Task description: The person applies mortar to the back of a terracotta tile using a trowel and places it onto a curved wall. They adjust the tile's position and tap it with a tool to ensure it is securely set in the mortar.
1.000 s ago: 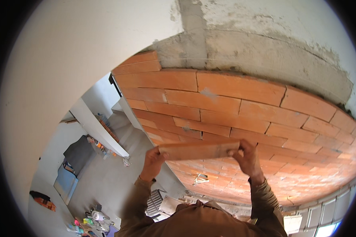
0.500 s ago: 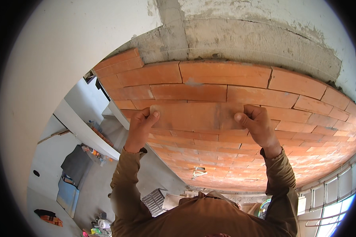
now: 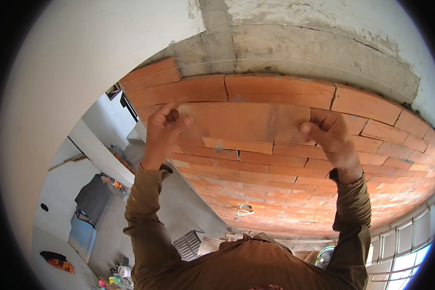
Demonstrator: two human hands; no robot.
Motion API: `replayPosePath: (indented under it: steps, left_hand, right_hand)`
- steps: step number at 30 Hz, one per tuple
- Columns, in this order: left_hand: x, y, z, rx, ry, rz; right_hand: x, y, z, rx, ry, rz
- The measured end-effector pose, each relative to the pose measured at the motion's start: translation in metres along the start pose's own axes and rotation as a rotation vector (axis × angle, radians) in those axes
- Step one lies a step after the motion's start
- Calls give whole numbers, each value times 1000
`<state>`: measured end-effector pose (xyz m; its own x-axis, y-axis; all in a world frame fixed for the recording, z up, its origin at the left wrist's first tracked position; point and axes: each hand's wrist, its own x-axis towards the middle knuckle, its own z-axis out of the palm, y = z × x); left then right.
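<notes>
Between my two hands is a long flat orange brick tile [image 3: 237, 121], held level in front of the brick wall [image 3: 285, 169]. My left hand [image 3: 166, 130] pinches its left end, thumb on the near face. At the other end my right hand [image 3: 331, 135] grips in the same way, fingers curled behind the edge. The tile hides part of the upper courses. A single brick piece [image 3: 152, 77] sits highest at the wall's left end, below a strip of bare grey concrete [image 3: 319, 53].
A thin string line [image 3: 261, 59] stretches across the concrete. Wires stick out of a small box [image 3: 244, 210] low in the wall. On the floor lie a dark slotted grate [image 3: 187, 245] and a dark sheet [image 3: 94, 198]. Window bars [image 3: 401, 237] stand at the lower right.
Both hands have raised the brick tile higher along the wall, toward the top course. They have also moved slightly farther apart, and the view has shifted a little.
</notes>
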<state>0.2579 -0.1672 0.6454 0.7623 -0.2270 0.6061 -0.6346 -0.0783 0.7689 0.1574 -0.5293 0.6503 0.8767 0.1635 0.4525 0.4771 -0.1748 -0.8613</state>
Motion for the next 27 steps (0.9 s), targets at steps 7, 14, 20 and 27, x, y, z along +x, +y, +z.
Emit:
replayPosePath:
  steps: [7, 14, 20, 27]
  left_hand:
    - [46, -1, -10, 17, 70, 471]
    - [81, -2, 4, 220, 323, 764]
    - [101, -17, 3, 366, 357, 603]
    - [106, 2, -5, 494, 282, 583]
  right_hand:
    - [29, -42, -2, -522, 227, -518]
    - [64, -48, -15, -874, 415, -906]
    - [84, -27, -19, -869, 437, -786]
    - [88, -27, -14, -884, 430, -668]
